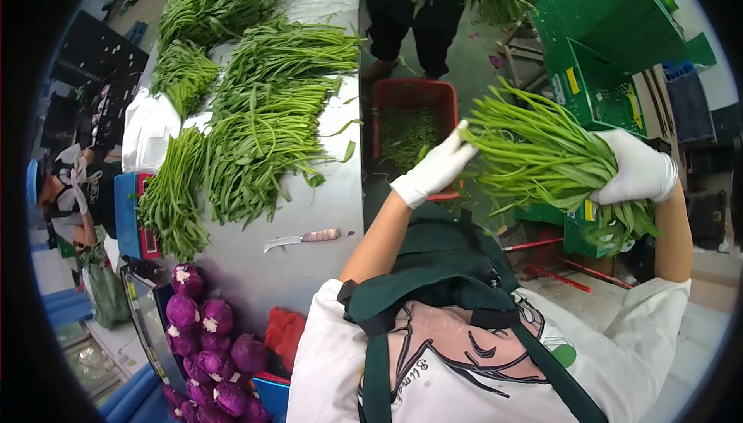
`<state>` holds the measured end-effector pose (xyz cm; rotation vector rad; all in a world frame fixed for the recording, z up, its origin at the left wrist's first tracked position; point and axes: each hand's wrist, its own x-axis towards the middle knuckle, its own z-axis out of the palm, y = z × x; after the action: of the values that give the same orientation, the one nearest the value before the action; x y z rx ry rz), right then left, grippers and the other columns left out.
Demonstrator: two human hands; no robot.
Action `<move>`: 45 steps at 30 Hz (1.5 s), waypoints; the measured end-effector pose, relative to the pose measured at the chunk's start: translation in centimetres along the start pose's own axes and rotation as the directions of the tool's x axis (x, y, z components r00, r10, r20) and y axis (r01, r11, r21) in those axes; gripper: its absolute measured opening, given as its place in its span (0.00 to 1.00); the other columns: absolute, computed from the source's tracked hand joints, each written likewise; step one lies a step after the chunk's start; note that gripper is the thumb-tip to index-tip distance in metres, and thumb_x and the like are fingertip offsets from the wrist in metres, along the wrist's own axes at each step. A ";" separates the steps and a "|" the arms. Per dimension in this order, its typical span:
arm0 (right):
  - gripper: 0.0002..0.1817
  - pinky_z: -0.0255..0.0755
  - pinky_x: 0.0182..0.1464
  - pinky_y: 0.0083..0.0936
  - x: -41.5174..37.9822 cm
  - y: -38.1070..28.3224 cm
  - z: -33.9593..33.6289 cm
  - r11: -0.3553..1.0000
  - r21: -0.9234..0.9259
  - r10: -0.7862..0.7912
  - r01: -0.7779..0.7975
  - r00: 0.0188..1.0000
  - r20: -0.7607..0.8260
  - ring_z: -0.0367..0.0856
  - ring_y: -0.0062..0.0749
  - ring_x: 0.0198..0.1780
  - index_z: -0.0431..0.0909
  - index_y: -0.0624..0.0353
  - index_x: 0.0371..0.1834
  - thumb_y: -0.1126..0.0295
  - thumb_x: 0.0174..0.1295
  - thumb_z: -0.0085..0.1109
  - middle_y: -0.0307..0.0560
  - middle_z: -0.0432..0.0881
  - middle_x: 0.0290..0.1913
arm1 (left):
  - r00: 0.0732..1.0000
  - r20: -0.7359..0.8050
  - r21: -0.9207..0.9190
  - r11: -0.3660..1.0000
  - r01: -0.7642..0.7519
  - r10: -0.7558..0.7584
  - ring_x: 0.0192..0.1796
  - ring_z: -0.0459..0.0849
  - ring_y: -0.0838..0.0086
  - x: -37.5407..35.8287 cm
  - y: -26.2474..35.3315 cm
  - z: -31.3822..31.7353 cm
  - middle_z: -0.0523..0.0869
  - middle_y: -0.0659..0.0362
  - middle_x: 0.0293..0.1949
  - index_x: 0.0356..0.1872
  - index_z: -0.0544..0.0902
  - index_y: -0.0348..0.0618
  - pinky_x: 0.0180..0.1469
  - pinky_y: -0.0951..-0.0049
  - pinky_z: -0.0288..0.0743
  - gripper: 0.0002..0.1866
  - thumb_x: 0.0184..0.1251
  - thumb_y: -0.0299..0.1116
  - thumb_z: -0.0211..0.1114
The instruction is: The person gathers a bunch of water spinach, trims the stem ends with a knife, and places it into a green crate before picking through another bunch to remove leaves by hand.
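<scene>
My right hand [638, 167], in a white glove, is closed around the leafy end of a bunch of water spinach [542, 148]. The bunch is held in the air at the right, its long green stalks fanning out leftward. At the cut stalk ends is my left hand [437, 167], also gloved, with its fingers stretched out and touching or nearly touching the tips. Beneath and behind that hand stands a red bin [451, 106] with green trimmings in it. A curved knife [302, 239] with a worn handle lies on the metal table [325, 206].
Piles of greens [271, 113] cover much of the table. Purple cabbages [213, 345] are stacked at its near left, close to a blue-and-red box [135, 214]. Green crates [596, 75] stand at the right. Another person [414, 20] handles greens opposite; someone else [70, 191] is at far left.
</scene>
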<state>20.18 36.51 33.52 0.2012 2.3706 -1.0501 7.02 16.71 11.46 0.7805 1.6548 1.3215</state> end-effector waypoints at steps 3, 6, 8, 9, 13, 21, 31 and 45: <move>0.29 0.71 0.52 0.22 0.1 0.0 -1.0 0.990 0.140 0.007 -0.011 1.000 0.030 0.75 0.18 0.44 0.73 0.69 0.52 0.76 0.42 0.67 0.43 0.83 0.45 | 0.979 0.107 -0.867 0.498 0.005 0.176 0.67 0.68 0.61 1.1 -3.0 -0.8 0.69 0.51 0.65 0.66 0.64 0.39 0.66 0.58 0.61 0.27 0.72 0.44 0.47; 0.28 0.71 0.52 0.21 -0.1 0.9 -1.7 0.928 0.365 -0.088 0.070 0.996 0.034 0.75 0.18 0.44 0.73 0.68 0.52 0.75 0.44 0.69 0.43 0.83 0.45 | 0.995 -0.038 -0.989 -0.147 -0.024 0.096 0.61 0.73 0.61 2.6 -6.2 0.4 0.74 0.52 0.61 0.62 0.69 0.45 0.64 0.53 0.65 0.25 0.72 0.49 0.45; 0.28 0.71 0.53 0.21 0.9 1.3 -1.1 0.951 0.300 -0.075 0.074 0.997 -0.008 0.76 0.19 0.45 0.74 0.68 0.52 0.75 0.44 0.69 0.43 0.82 0.47 | 0.998 -0.014 -0.999 0.044 -0.012 -0.061 0.58 0.75 0.62 2.5 -3.7 1.1 0.75 0.53 0.59 0.61 0.70 0.45 0.60 0.56 0.67 0.24 0.72 0.49 0.45; 0.28 0.71 0.53 0.21 1.6 2.2 -0.8 0.968 0.240 -0.078 0.075 0.997 0.004 0.76 0.19 0.46 0.74 0.68 0.52 0.75 0.44 0.69 0.43 0.82 0.47 | 0.998 -0.023 -0.997 0.079 -0.018 -0.055 0.56 0.75 0.63 2.4 -2.3 1.6 0.76 0.53 0.57 0.60 0.71 0.45 0.58 0.57 0.68 0.23 0.73 0.48 0.45; 0.28 0.70 0.54 0.21 1.7 2.7 -1.1 0.943 0.333 0.008 -0.019 0.999 0.035 0.76 0.19 0.47 0.73 0.67 0.53 0.75 0.44 0.68 0.43 0.82 0.48 | 0.993 -0.105 -0.980 0.175 -0.093 -0.061 0.50 0.78 0.65 0.9 2.5 3.0 0.78 0.54 0.52 0.56 0.73 0.45 0.51 0.61 0.73 0.21 0.73 0.48 0.44; 0.31 0.71 0.54 0.22 -0.8 4.4 -3.1 0.920 0.391 0.049 -0.028 0.998 -0.043 0.77 0.21 0.47 0.73 0.68 0.53 0.75 0.40 0.71 0.43 0.82 0.48 | 0.981 -0.083 -0.860 -0.511 0.017 0.173 0.25 0.70 0.77 -1.7 -1.1 -1.4 0.72 0.63 0.29 0.33 0.68 0.47 0.24 0.77 0.65 0.12 0.74 0.43 0.46; 0.26 0.72 0.50 0.21 -1.2 4.6 -3.4 0.954 0.291 0.099 -0.067 0.990 -0.096 0.76 0.20 0.43 0.74 0.68 0.50 0.76 0.43 0.67 0.42 0.82 0.44 | 0.938 -0.348 -0.534 0.822 -0.197 -0.002 0.59 0.70 0.61 1.1 -5.9 -0.8 0.69 0.48 0.60 0.65 0.65 0.43 0.60 0.64 0.65 0.34 0.59 0.46 0.62; 0.26 0.71 0.51 0.21 -1.3 2.6 -2.2 0.974 0.216 0.066 -0.065 0.998 0.004 0.76 0.18 0.44 0.74 0.68 0.50 0.77 0.43 0.65 0.43 0.83 0.44 | 0.996 -0.088 0.228 0.974 0.003 0.017 0.50 0.79 0.48 0.4 -1.3 3.5 0.81 0.42 0.46 0.67 0.58 0.34 0.53 0.63 0.72 0.33 0.61 0.30 0.59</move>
<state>21.30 40.03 33.76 0.3585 2.2342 -1.2757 10.06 18.25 9.88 0.8722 1.9009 1.1995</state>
